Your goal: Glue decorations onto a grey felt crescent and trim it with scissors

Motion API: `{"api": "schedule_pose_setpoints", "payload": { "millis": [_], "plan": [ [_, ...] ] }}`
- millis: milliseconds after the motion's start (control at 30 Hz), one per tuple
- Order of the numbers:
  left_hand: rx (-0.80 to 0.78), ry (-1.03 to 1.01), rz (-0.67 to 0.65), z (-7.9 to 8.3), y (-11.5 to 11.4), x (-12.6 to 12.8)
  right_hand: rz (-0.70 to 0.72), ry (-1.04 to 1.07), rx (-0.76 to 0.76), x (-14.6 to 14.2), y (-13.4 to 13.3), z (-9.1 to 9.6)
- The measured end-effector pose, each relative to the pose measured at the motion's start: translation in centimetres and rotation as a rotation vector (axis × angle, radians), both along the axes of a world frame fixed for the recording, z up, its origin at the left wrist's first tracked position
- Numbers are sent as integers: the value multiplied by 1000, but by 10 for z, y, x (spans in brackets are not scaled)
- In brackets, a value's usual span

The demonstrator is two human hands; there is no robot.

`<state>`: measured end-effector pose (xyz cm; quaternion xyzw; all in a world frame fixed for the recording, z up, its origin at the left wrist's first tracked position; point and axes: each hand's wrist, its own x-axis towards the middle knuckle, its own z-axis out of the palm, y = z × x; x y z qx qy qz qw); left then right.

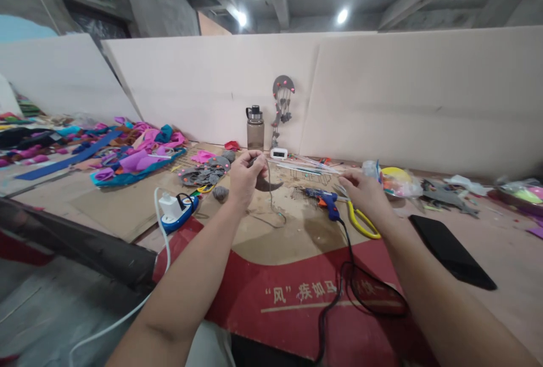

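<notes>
My left hand [248, 178] pinches a dark grey felt crescent [268, 186], its pointed end sticking out to the right. A thin grey cord [271, 221] hangs from those fingers and curls on the cardboard. My right hand [360, 189] is held with thumb and fingers together; what is between them, if anything, is too small to make out. Just under it lie scissors with yellow handles [362, 224]; whether the hand touches them I cannot tell. Between the hands a blue glue gun [328, 203] rests on its side.
A black phone [452, 251] lies at right. At left are a blue power strip [180, 214], grey felt pieces [203, 173] and colourful fabric scraps [144, 149]. Behind stand a bottle [255, 129], a small white display [279, 154] and a hanging moon ornament [283, 104]. The gun's black cord [350, 276] loops in front.
</notes>
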<state>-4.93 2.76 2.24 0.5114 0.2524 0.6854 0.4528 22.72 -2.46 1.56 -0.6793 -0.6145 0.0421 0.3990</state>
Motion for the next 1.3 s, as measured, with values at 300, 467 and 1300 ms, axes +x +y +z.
{"api": "schedule_pose_setpoints", "payload": {
  "millis": [300,467,1300],
  "plan": [
    [9,57,-17,1,-1,2,-97,-234,-231,45,-33,-26],
    [-18,32,-31,-2,5,1,-133,-270,-192,63,-40,-36],
    [-133,28,-148,-4,8,1,-125,-720,-604,97,-27,-53]
  ]
}}
